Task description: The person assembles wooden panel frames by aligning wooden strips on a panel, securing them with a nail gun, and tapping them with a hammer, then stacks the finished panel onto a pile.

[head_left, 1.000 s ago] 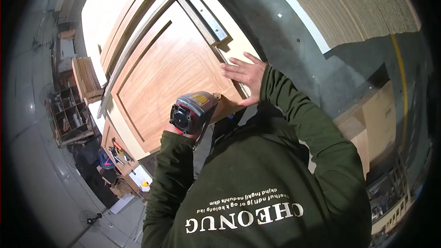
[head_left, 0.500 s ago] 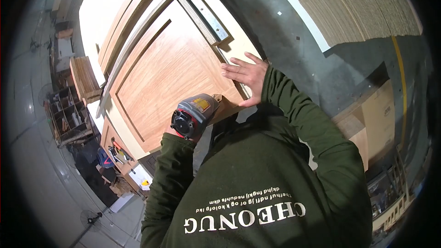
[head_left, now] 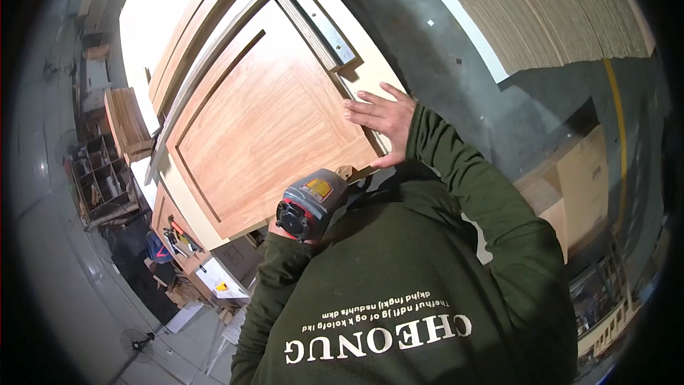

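Note:
A grey and black power tool (head_left: pixel 311 203) with a yellow label is in my left hand (head_left: pixel 276 229), which is mostly hidden under its body. The tool's front end is by the near edge of a light wooden door panel (head_left: pixel 263 128) with a grooved frame. My right hand (head_left: pixel 383 120) lies at the panel's right edge near the corner, fingers spread and pointing left, its thumb at the near edge. Just beyond that hand, a metal strip (head_left: pixel 324 28) with holes lies on the pale worktop (head_left: pixel 370 64).
Wooden strips (head_left: pixel 196 36) lie beyond the panel. Stacked boards (head_left: pixel 563 14) stand at the upper right, cardboard (head_left: pixel 584 178) at the right. On the left are a compartmented rack (head_left: pixel 103 178), a board stack (head_left: pixel 128 125), hand tools (head_left: pixel 182 237) and a floor fan (head_left: pixel 141 344).
My left hand and the power tool have shifted right and toward my body, over the panel's near edge. My right hand has stayed at the panel's edge.

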